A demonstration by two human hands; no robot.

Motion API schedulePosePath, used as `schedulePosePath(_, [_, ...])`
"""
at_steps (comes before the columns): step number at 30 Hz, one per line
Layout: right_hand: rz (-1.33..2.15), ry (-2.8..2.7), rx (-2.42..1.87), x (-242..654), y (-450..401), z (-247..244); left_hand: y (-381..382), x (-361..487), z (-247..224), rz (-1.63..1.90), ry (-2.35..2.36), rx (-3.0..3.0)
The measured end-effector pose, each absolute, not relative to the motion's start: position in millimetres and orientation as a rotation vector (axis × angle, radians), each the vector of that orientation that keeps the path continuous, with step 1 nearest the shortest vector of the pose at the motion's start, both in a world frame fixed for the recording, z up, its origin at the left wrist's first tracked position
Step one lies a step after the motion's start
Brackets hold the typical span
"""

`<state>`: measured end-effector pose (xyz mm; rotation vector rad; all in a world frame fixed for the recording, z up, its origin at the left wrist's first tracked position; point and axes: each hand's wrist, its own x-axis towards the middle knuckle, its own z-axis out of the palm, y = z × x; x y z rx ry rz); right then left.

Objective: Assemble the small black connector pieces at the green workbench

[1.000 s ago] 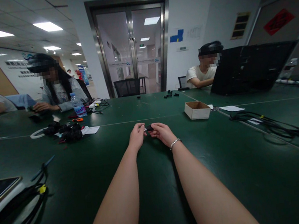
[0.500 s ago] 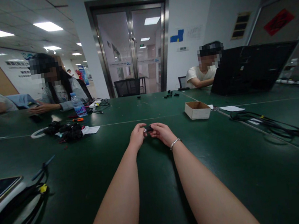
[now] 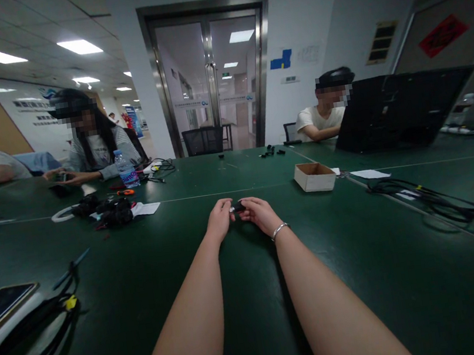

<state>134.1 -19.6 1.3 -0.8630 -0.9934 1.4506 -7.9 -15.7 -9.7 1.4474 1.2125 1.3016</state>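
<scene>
In front of me, a little above the green table [image 3: 254, 293], my two hands meet at a small black stick-like piece with a silvery end [image 3: 238, 207]. It looks like a USB stick, though it is too small to be sure. My left hand [image 3: 219, 220] pinches the silvery end between thumb and fingers. The black end sits in the closed fingertips of my right hand [image 3: 261, 214], which has a silver bracelet [image 3: 279, 230] at its wrist. Fingers hide part of the piece.
An open cardboard box [image 3: 315, 177] stands right of my hands. Tangled black gear [image 3: 112, 211] and a water bottle [image 3: 126, 169] are at left. A phone [image 3: 3, 310] lies near left, black cables [image 3: 436, 201] at right. Small black pieces [image 3: 271, 151] lie farther back. Several people sit around.
My view has tilted slightly. Both hands stay together on the small piece, which now shows a little more between the fingers. The person at left has shifted their hands.
</scene>
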Motion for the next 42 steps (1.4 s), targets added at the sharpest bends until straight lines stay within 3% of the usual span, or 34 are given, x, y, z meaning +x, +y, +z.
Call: schedulePosePath(42, [1.464, -0.951, -0.881, 134.2, -21.1, 5.1, -13.7, -8.3, -13.5, 1.247, 1.219, 1.515])
